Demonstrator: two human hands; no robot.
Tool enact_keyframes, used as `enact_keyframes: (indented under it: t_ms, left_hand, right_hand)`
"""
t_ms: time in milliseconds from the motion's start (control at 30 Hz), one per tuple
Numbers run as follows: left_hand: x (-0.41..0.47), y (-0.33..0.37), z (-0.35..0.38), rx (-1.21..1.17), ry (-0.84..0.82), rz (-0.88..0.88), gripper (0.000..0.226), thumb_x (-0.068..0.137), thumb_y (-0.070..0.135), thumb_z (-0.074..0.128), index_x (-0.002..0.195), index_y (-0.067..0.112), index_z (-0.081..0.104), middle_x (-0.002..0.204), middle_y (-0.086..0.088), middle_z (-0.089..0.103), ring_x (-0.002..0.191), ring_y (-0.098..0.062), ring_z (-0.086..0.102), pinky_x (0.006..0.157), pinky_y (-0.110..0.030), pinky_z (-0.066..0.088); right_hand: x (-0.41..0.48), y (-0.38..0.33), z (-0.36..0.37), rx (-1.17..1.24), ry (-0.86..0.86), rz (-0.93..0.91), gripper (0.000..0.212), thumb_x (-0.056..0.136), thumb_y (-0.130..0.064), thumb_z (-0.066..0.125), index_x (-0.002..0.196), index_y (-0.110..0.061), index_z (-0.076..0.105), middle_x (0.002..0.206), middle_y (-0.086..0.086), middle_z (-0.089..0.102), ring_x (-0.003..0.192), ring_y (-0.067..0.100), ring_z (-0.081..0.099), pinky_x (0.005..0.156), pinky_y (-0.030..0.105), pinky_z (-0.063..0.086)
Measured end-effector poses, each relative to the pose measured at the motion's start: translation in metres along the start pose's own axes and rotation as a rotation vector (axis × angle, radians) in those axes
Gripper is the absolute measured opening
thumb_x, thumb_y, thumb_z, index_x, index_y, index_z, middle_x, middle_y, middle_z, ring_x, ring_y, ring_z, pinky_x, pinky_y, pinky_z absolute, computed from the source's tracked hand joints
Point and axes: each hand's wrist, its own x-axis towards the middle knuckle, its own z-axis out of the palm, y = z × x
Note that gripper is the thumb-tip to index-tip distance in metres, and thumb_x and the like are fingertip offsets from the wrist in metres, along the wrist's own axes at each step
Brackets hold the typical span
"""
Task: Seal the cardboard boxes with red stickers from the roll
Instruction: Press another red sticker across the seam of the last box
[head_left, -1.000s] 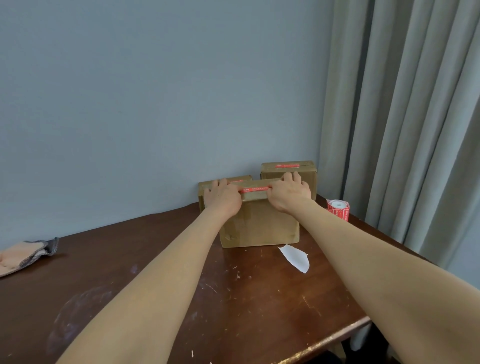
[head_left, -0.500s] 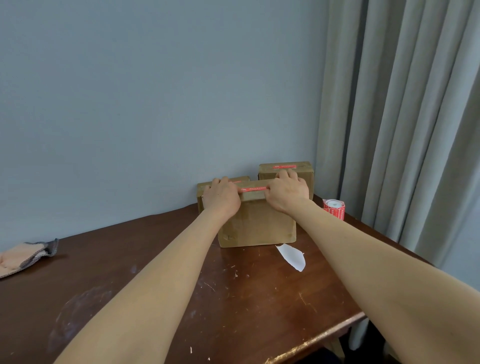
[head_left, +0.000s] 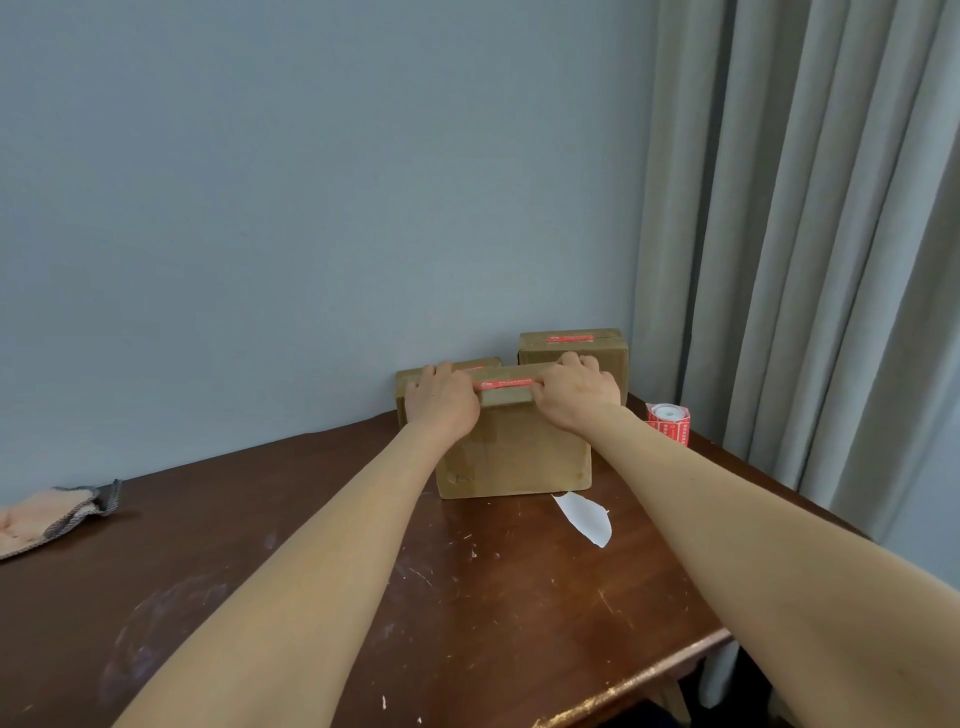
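Three brown cardboard boxes stand on edge near the wall. The front box (head_left: 519, 457) has a red sticker (head_left: 506, 384) along its top edge. My left hand (head_left: 444, 402) grips the box's top left corner, fingers curled over the top. My right hand (head_left: 576, 389) holds the top right corner, fingers over the sticker's right end. A second box (head_left: 602, 351) behind on the right carries its own red sticker (head_left: 569, 338). A third box (head_left: 405, 387) is mostly hidden behind my left hand. The red sticker roll (head_left: 669, 422) stands at the right.
A white backing scrap (head_left: 584, 517) lies on the dark wooden table (head_left: 260, 545) in front of the box. A folded cloth (head_left: 52, 514) sits at the far left. Grey curtains (head_left: 805, 234) hang on the right; the table's front edge runs at lower right.
Both hands have stayed on the front box's top. The view has shifted slightly; the boxes have not visibly moved.
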Motion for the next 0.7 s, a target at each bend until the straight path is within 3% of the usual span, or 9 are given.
enact_keyframes:
  t_ms: [100,233,333,467,567,700]
  left_hand:
    - [-0.006,-0.009,-0.001,-0.094,0.066,-0.037,0.039,0.097,0.017,0.037,0.134,0.015,0.051,0.134,-0.008,0.045,0.122,-0.026,0.041,0.098,-0.037,0.036]
    - [-0.013,-0.022,-0.004,-0.352,0.051,-0.251,0.043,0.1,0.02,0.035,0.142,0.012,0.039,0.141,-0.012,0.041,0.125,-0.029,0.044,0.097,-0.039,0.04]
    - [-0.011,-0.029,0.003,-0.485,-0.031,-0.372,0.042,0.101,0.025,0.031,0.137,0.006,0.043,0.135,-0.015,0.049,0.119,-0.031,0.05,0.092,-0.038,0.042]
    - [-0.022,-0.027,0.011,-0.608,-0.102,-0.429,0.052,0.101,0.035,0.026,0.123,-0.003,0.054,0.116,-0.023,0.062,0.091,-0.032,0.059,0.071,-0.034,0.042]
    - [-0.031,-0.021,0.01,-0.65,-0.171,-0.456,0.065,0.1,0.047,0.021,0.126,-0.004,0.053,0.123,-0.025,0.058,0.107,-0.036,0.058,0.087,-0.037,0.046]
    - [-0.038,-0.017,0.003,-0.681,-0.262,-0.483,0.071,0.098,0.056,0.019,0.146,0.004,0.031,0.143,-0.018,0.043,0.126,-0.035,0.045,0.105,-0.042,0.04]
  right_hand:
    - [-0.003,0.005,-0.004,0.122,0.03,0.017,0.045,0.099,-0.038,0.036,0.138,-0.017,0.047,0.144,0.012,0.035,0.129,0.034,0.035,0.099,0.046,0.037]
    - [-0.007,0.019,-0.007,0.482,0.022,0.212,0.062,0.095,-0.043,0.047,0.145,-0.009,0.033,0.146,0.016,0.034,0.129,0.036,0.039,0.101,0.048,0.041]
    - [-0.012,0.024,-0.005,0.733,-0.068,0.294,0.077,0.085,-0.05,0.063,0.14,-0.003,0.039,0.138,0.014,0.046,0.124,0.032,0.048,0.099,0.042,0.045]
    - [-0.026,0.027,0.003,0.83,-0.214,0.27,0.064,0.078,-0.038,0.078,0.126,-0.003,0.054,0.126,0.008,0.059,0.115,0.027,0.056,0.094,0.033,0.048]
    - [-0.035,0.023,0.006,0.729,-0.303,0.288,0.057,0.086,-0.027,0.071,0.13,0.0,0.047,0.128,0.01,0.054,0.118,0.028,0.053,0.087,0.031,0.042]
    - [-0.038,0.02,0.008,0.637,-0.307,0.296,0.026,0.092,-0.02,0.059,0.112,-0.004,0.053,0.101,0.011,0.054,0.09,0.024,0.051,0.075,0.029,0.042]
